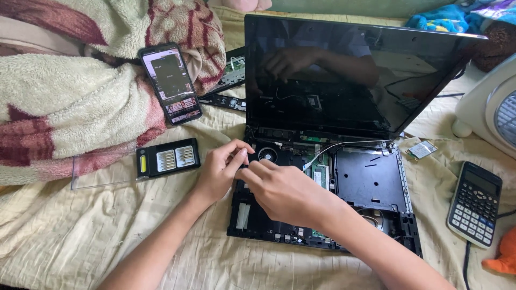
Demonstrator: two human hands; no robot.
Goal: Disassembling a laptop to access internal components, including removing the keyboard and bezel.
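left hand (219, 171): fingers pinched together at the left edge of the opened laptop base (371, 182), beside the cooling fan (267, 154); what is pinched cannot be told.
right hand (285, 189): laid over the left part of the base, fingertips touching those of the left hand; fingers drawn together, anything held is hidden.
laptop base: under both hands, keyboard cover off, boards exposed; dark screen (344, 75) upright just beyond the hands.
white cable (333, 147): run across the base, right of the fingertips.
bit case (167, 158): on the bedsheet (86, 236), just left of the left hand.
phone (170, 83): lit, propped on a blanket (64, 102), beyond the left hand.
calculator (475, 204): well right of the right hand.
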